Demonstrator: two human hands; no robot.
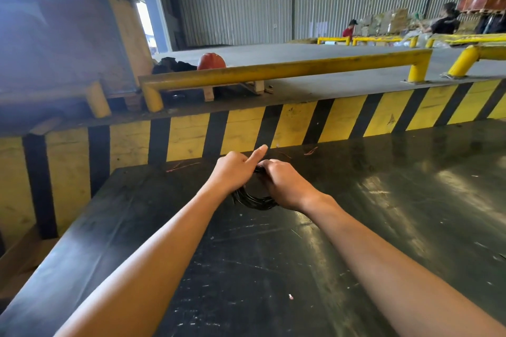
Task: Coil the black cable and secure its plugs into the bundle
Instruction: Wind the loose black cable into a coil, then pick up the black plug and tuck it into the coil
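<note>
Two bare hands meet over a coiled black cable [253, 200] lying on a scuffed, glossy black tabletop [356, 227] near its far edge. The left hand [232, 172] grips the coil's left side, index finger pointing outward — the right hand [284, 186] clamps the right side. A yellow-and-black striped barrier [342, 117] stands just behind.

I see a glossy black table [315, 268], scuffed and scratched, running up to a yellow-and-black striped wall [287, 123]. The coiled black cable [253, 201] lies on it near the far edge. Thin reddish wire scraps [182, 166] lie by that edge, and a small pale fleck [290, 296] sits nearer me.
</note>
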